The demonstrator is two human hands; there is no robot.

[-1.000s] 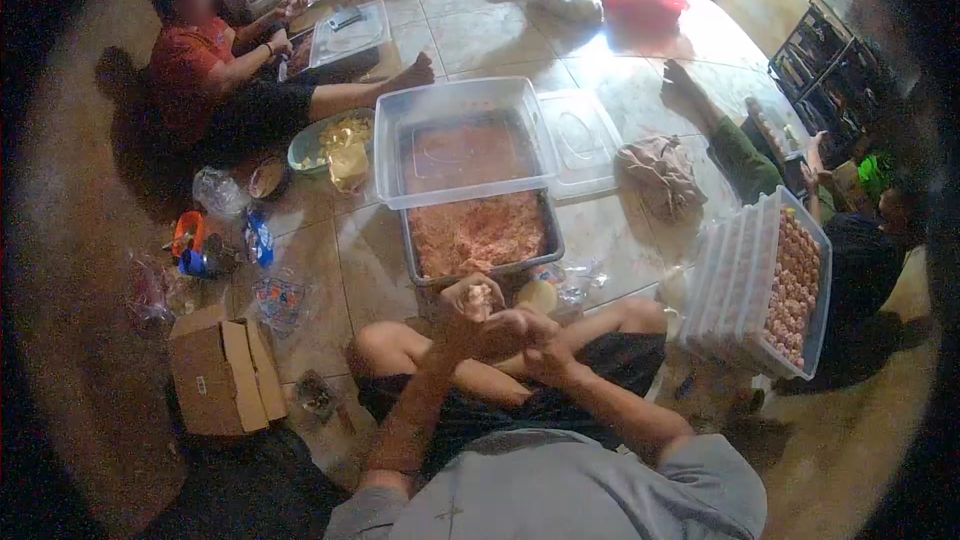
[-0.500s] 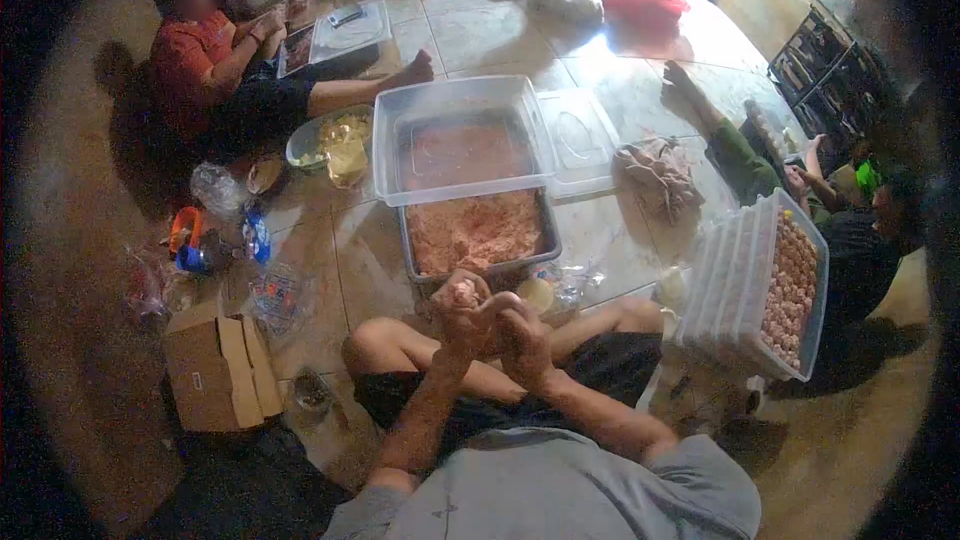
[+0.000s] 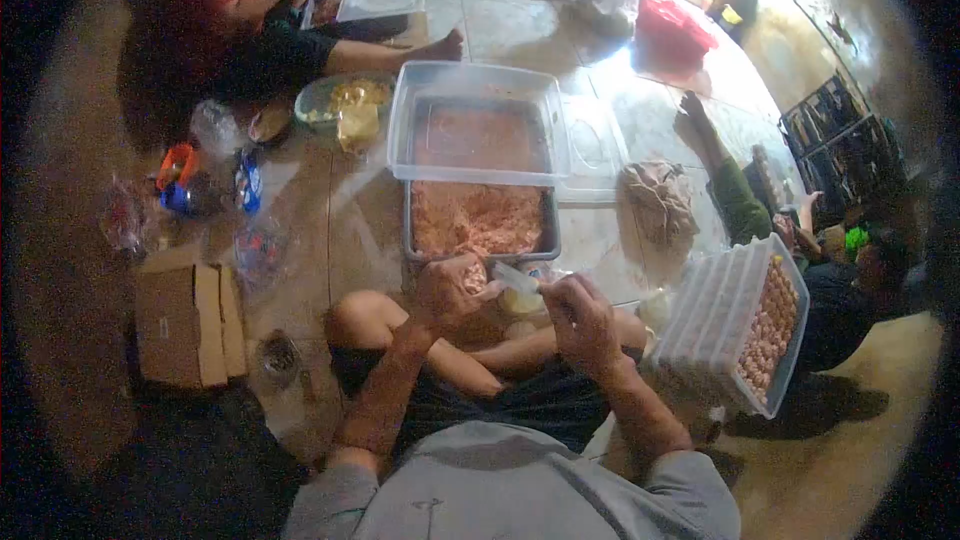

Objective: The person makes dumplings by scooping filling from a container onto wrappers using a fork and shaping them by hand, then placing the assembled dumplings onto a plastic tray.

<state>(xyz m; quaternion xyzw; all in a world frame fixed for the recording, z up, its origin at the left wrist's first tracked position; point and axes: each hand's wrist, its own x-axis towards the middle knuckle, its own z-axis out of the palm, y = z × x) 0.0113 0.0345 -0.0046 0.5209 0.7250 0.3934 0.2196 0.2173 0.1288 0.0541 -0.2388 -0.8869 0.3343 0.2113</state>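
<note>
My left hand [image 3: 448,292] is closed around a lump of pinkish meat paste [image 3: 474,278], just in front of the tub. To its right, my right hand [image 3: 582,315] grips a pale, flat, blade-like tool [image 3: 519,278], whose tip points toward the left hand. The tool's exact kind is unclear. A dark-rimmed tub [image 3: 553,225] full of meat paste [image 3: 470,212] lies directly ahead. Resting over its far part is a clear plastic bin [image 3: 400,130]. A yellowish round item [image 3: 520,300] sits between my hands, partly covered.
Stacked clear trays [image 3: 690,325] with many small meatballs [image 3: 770,330] stand at right. A cardboard box [image 3: 183,325], plastic bags and a bowl of yellowish food [image 3: 360,98] lie at left. One person [image 3: 240,0] sits far left, another [image 3: 850,290] at right.
My hands have moved apart, the right one shifting rightward with the pale tool now showing. My left hand remains around the meat paste. The view has shifted slightly.
</note>
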